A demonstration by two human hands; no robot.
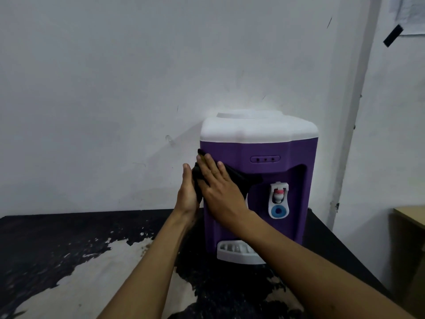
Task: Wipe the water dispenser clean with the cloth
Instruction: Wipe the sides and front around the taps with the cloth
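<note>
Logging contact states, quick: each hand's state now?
Left hand: open, flat against the cloth.
Right hand: open, pressing cloth onto the water dispenser.

A scuffed white wall (115, 77) rises behind a black tabletop (46, 238) (pale patches blotch it). A tan wooden desk (411, 217) stands right.

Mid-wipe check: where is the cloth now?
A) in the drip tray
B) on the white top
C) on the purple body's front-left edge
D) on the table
C: the right hand presses the cloth flat against the water dispenser's purple front-left edge.
</note>
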